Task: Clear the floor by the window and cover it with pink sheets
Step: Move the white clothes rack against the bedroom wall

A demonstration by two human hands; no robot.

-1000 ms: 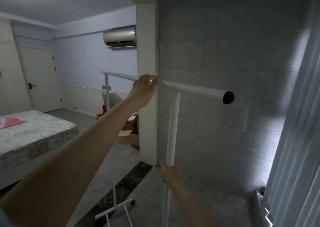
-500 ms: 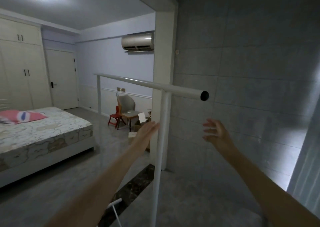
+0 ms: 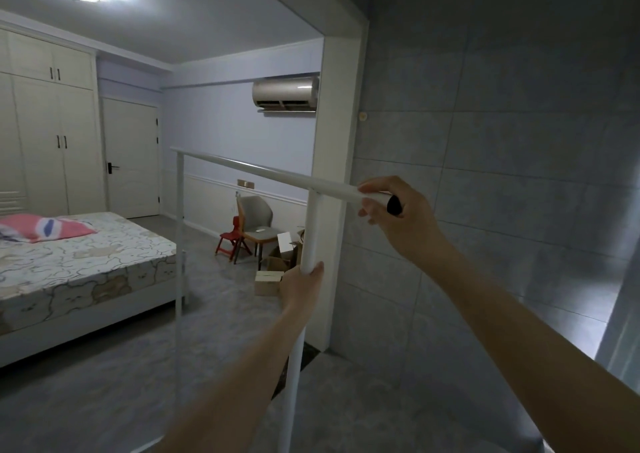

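A white clothes rack (image 3: 263,172) stands in front of me, its top bar running from far left to near right with a black end cap. My right hand (image 3: 398,217) is closed around the near end of the top bar, next to the cap. My left hand (image 3: 301,290) grips the near upright post from below the joint. The rack's far post stands by the bed. No pink sheets show here; only a pink pillow (image 3: 45,227) lies on the bed.
A bed (image 3: 86,272) fills the left. A grey chair (image 3: 256,224), a small red chair (image 3: 230,239) and cardboard boxes (image 3: 273,272) sit by the far wall. A white pillar (image 3: 332,210) and grey tiled wall (image 3: 502,175) stand right; curtain at far right edge.
Both hands were off the rack half a second ago. Now my right hand has closed on the bar's near end and my left hand on the near post.
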